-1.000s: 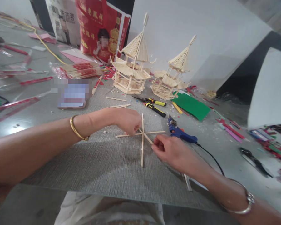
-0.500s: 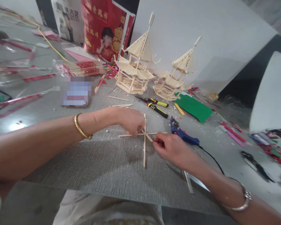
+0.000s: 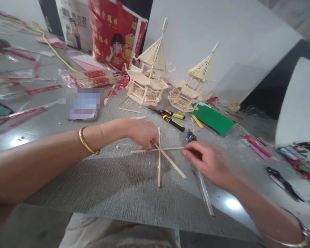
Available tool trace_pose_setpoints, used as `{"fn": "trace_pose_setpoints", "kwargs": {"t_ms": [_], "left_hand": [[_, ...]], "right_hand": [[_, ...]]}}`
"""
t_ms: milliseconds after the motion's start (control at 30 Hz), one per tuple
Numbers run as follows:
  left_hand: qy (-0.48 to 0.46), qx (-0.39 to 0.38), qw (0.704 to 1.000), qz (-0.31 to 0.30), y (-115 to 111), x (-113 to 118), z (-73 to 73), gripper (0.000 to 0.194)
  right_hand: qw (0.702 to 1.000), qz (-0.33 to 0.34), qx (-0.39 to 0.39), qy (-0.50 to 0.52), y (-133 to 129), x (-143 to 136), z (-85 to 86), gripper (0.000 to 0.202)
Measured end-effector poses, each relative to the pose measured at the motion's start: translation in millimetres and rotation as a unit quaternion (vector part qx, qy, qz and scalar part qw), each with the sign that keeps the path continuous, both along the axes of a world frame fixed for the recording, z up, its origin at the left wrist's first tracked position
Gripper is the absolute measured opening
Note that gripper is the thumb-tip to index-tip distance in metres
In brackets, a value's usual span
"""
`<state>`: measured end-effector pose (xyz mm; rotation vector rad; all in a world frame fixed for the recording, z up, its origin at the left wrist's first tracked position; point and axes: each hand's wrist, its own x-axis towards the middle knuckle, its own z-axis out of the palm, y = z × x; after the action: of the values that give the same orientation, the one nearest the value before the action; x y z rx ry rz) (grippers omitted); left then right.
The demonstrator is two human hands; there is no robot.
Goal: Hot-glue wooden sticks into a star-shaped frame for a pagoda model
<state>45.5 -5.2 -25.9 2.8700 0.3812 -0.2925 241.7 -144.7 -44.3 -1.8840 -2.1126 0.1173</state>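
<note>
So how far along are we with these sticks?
Done, by the look: both roofed stick towers. In hand: three crossed sticks, left hand near the crossing, right hand at one tip. Remaining, probably: anything above that flat cross; nothing stands on it, and loose sticks lie beyond.

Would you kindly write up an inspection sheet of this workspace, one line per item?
Surface: grey textured tabletop, pale crumbs scattered.
Job's things: crossed sticks, lying as a star.
Clutter: pliers, partly hidden glue gun, green sheet, phone, bagged sticks.
Hands: left hand over the star's upper left; right hand at its right-hand tip; both grips unclear.
Cables: yellow cord, upper left; glue gun's cable, nothing seen.
Surroundings: red bag, taller pagoda, shorter pagoda.
</note>
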Motion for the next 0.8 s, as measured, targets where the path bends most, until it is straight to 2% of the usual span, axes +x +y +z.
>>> {"fn": "trace_pose_setpoints", "kwargs": {"t_ms": [100, 200, 267, 400, 467, 533, 600, 667, 733, 800], "left_hand": [[0.004, 0.007, 1.000, 0.005, 1, -1, 1.0, 0.010], [-0.002, 0.016, 1.000, 0.013, 2, -2, 6.1, 0.010], [-0.030, 0.024, 0.999, 0.038, 3, -3, 14.4, 0.010], [-0.134, 0.058, 0.981, 0.129, 11, -12, 39.9, 0.015], [-0.164, 0.083, 0.968, 0.169, 17, -20, 50.7, 0.019], [-0.170, 0.103, 0.957, 0.211, 23, -28, 55.3, 0.022], [-0.162, 0.106, 0.950, 0.246, 30, -36, 52.1, 0.024], [-0.142, 0.090, 0.951, 0.259, 35, -41, 42.6, 0.023], [-0.104, 0.067, 0.953, 0.277, 39, -44, 29.8, 0.022], [-0.077, 0.084, 0.950, 0.292, 40, -43, 17.3, 0.020]], "right_hand": [[0.999, -0.015, 0.026, 0.020, -6, 18, -1.3, 0.023], [0.999, -0.021, 0.034, -0.007, -11, 32, 3.3, 0.021], [0.998, -0.021, 0.038, -0.049, -11, 46, 12.0, 0.022], [0.989, -0.008, 0.023, -0.149, -2, 90, 25.9, 0.028], [0.983, 0.016, -0.007, -0.181, 4, 111, 20.1, 0.036], [0.980, 0.037, -0.030, -0.195, 9, 124, 4.8, 0.042], [0.978, 0.051, -0.038, -0.197, 13, 129, -14.7, 0.043], [0.979, 0.058, -0.030, -0.192, 15, 128, -31.5, 0.042], [0.982, 0.063, -0.017, -0.179, 18, 125, -41.8, 0.041], [0.985, 0.061, -0.008, -0.163, 19, 123, -46.3, 0.038]]}}
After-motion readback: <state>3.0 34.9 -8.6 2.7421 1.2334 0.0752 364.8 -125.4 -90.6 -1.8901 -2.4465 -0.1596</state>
